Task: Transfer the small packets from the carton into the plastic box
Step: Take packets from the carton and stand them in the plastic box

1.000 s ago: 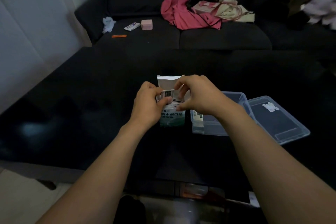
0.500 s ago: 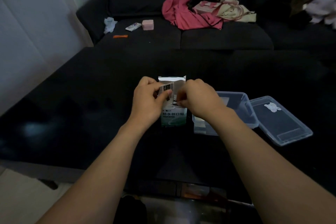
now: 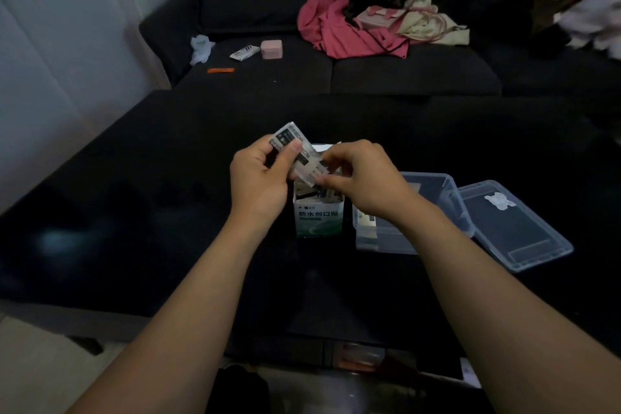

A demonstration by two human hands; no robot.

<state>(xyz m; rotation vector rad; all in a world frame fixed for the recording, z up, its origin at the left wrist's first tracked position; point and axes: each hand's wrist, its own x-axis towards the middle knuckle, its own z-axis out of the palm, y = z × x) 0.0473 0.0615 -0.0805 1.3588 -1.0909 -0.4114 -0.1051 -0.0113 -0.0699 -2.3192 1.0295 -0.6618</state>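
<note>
A small white and green carton (image 3: pixel 318 219) stands open on the black table (image 3: pixel 151 212), with more packets showing inside its top. Just above it both hands hold a small stack of pale packets (image 3: pixel 299 153). My left hand (image 3: pixel 260 178) pinches the stack's upper left end with thumb and fingers. My right hand (image 3: pixel 363 178) grips its lower right end. A clear plastic box (image 3: pixel 447 191) sits right of the carton, partly hidden by my right wrist, with a few packets lying inside.
The box's clear lid (image 3: pixel 514 225) lies flat to its right. Behind the table a dark sofa (image 3: pixel 413 77) carries pink clothing (image 3: pixel 339 30), a pink case (image 3: pixel 271 49), a small tube (image 3: pixel 244 52) and an orange stick (image 3: pixel 220 70). A white wall (image 3: pixel 50 60) stands left.
The stack of packets has come up out of the carton's mouth. My left hand rose with it, and my right hand shifted onto its lower end.
</note>
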